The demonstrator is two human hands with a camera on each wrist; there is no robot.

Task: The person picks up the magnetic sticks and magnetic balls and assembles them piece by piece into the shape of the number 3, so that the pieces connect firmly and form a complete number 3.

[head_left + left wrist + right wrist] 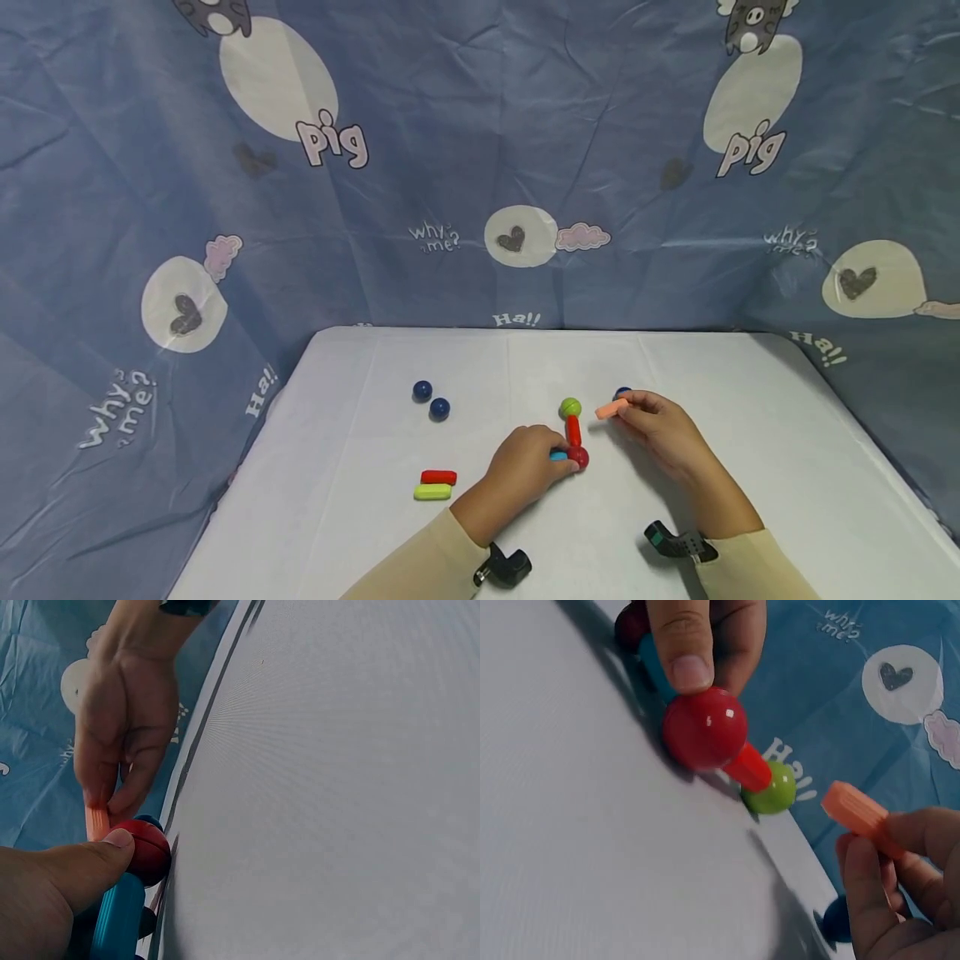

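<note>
My left hand [527, 462] grips a joined toy piece at its red ball [578, 457], the thumb lying against the ball. From that ball a blue stick [118, 919] runs back under the hand, with a dark red ball [632, 626] at its far end. A red stick [573, 430] links the red ball to a green ball [570, 407]. To the right, my right hand [667, 433] pinches an orange stick [860, 815] between thumb and fingers, apart from the joined piece. A blue ball [622, 392] is partly hidden behind that hand.
Two dark blue balls [431, 400] lie at the back left of the white table [360, 550]. Nearer, a loose red stick [438, 477] lies beside a yellow-green stick [432, 492]. A blue printed cloth [450, 167] hangs behind the table.
</note>
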